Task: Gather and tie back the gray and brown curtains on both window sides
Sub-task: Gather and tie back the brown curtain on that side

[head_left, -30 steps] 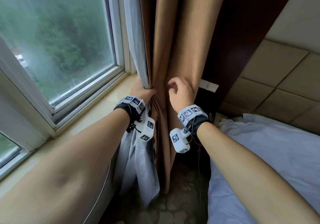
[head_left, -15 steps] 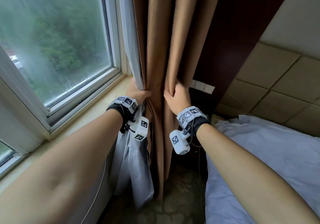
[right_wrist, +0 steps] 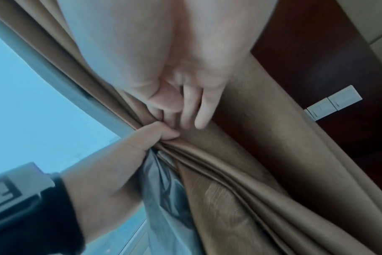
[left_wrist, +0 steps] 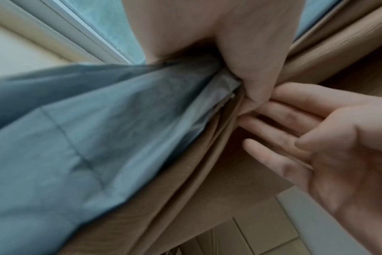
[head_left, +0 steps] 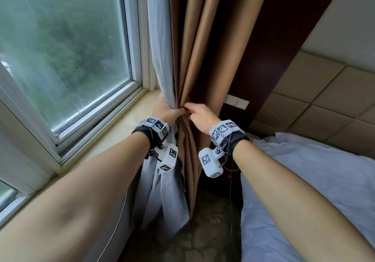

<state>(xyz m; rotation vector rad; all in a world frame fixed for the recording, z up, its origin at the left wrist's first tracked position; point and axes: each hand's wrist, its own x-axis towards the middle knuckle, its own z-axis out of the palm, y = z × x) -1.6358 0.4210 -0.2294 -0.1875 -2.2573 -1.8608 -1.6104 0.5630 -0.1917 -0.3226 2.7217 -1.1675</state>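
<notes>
Since earlier, right hand [head_left: 199,115] released brown curtain [head_left: 194,44], fingers loose beside left hand [head_left: 166,110]; left hand alone clutches gray curtain [head_left: 160,44] and brown folds; bundle may slip.

The left hand [head_left: 168,110] fingers are hidden behind the bunched gray curtain [head_left: 162,59]; both curtain tops are cropped.

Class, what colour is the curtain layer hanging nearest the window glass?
Pale blue-gray curtain, beside the brown curtain; clearest in the head view.
</notes>
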